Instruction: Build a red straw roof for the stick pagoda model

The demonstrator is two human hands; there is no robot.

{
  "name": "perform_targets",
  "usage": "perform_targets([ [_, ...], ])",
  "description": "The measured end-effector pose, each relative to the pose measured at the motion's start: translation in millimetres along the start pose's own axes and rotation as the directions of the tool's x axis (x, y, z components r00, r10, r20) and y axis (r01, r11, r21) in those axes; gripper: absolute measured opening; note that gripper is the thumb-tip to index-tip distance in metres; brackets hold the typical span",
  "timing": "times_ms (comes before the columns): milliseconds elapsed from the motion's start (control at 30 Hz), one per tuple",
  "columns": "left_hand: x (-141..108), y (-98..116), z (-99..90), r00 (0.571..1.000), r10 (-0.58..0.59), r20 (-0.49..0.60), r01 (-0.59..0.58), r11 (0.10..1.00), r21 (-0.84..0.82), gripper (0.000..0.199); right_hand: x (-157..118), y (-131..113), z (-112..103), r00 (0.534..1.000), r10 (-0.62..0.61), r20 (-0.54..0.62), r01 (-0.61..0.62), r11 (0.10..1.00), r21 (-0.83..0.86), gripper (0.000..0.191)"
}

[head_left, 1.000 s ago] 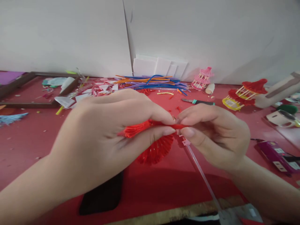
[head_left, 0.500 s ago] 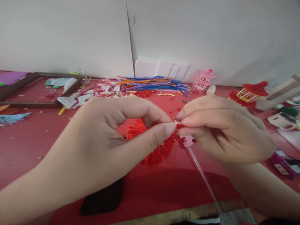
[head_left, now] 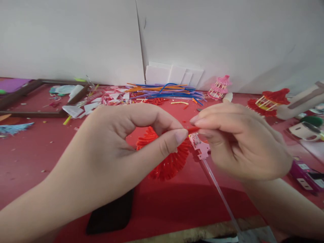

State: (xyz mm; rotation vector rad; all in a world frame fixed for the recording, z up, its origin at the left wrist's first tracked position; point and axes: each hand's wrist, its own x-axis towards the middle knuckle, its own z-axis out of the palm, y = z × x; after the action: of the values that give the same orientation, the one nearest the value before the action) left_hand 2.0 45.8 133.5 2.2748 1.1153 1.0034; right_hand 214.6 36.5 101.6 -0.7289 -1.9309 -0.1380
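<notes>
My left hand (head_left: 108, 152) pinches one end of a short red fuzzy piece (head_left: 193, 129) between thumb and forefinger. The other end is pinched by the fingertips of my right hand (head_left: 240, 141). Just under the fingertips is a pink plastic tool head (head_left: 201, 147) with a clear stick (head_left: 220, 190) running down to the right. Behind and below my left fingers, a round red fuzzy fringed piece (head_left: 172, 165) lies on the red table, partly covered by the hand.
Blue, orange and purple fuzzy sticks (head_left: 167, 90) lie at the back beside pink and white scraps (head_left: 113, 96). A pink tiered model (head_left: 219, 87), a red-roofed model (head_left: 272, 101) and a cup (head_left: 303, 131) stand right. A black flat object (head_left: 111, 214) lies near the front.
My right fingers have shifted slightly, showing more of the red piece between the hands. More of the pink tool head is uncovered. My left hand has hardly moved.
</notes>
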Motion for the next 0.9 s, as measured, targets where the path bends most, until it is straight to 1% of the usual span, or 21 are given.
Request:
perform_targets([
  [133,0.0,0.0,-1.6,1.000,0.007,-0.003,-0.007,1.000,0.021,0.019,-1.1,5.6,-0.2,0.996,-0.080,0.049,0.080,0.997,0.012,0.018],
  [233,0.0,-3.1,-3.4,1.000,-0.004,0.030,0.002,0.999,0.052,0.020,0.3,7.1,-3.7,0.991,-0.108,0.081,0.106,0.994,0.028,0.024],
  [333,-1.9,-9.3,-5.1,0.998,-0.010,0.065,0.004,0.996,0.092,0.020,5.9,7.4,-10.9,0.966,-0.149,0.211,0.136,0.988,0.075,0.029],
  [400,-4.1,-13.1,-5.6,0.999,0.003,0.046,-0.009,0.993,0.115,0.018,9.6,8.8,-15.0,0.944,-0.179,0.275,0.147,0.980,0.135,0.029],
  [433,-5.2,-14.4,-5.8,0.999,0.011,0.033,-0.015,0.992,0.126,0.016,10.6,10.0,-16.1,0.940,-0.189,0.285,0.143,0.974,0.174,0.028],
  [533,-6.8,-14.9,-5.7,0.999,0.035,0.012,-0.037,0.990,0.139,0.014,9.9,14.4,-13.9,0.958,-0.159,0.240,0.074,0.942,0.329,0.021],
  [633,-4.9,-12.1,-4.8,0.998,0.064,0.012,-0.065,0.992,0.112,0.014,7.1,16.8,-8.3,0.979,-0.058,0.196,-0.040,0.884,0.467,0.010],
  [700,-2.7,-9.7,-3.7,0.994,0.102,0.036,-0.105,0.990,0.098,0.012,6.8,16.0,-6.4,0.975,0.005,0.220,-0.112,0.871,0.478,0.007],
  [800,-1.0,-6.6,-1.5,0.978,0.179,0.107,-0.190,0.976,0.110,0.015,8.4,11.6,-7.8,0.949,0.073,0.306,-0.206,0.880,0.427,0.011],
  [867,-1.5,-4.8,0.0,0.972,0.197,0.126,-0.213,0.969,0.129,0.017,8.9,7.3,-9.1,0.935,0.123,0.333,-0.257,0.881,0.397,0.011],
  [900,-2.0,-4.0,0.8,0.974,0.190,0.120,-0.205,0.970,0.132,0.017,8.7,5.2,-9.2,0.933,0.148,0.327,-0.277,0.877,0.392,0.010],
])
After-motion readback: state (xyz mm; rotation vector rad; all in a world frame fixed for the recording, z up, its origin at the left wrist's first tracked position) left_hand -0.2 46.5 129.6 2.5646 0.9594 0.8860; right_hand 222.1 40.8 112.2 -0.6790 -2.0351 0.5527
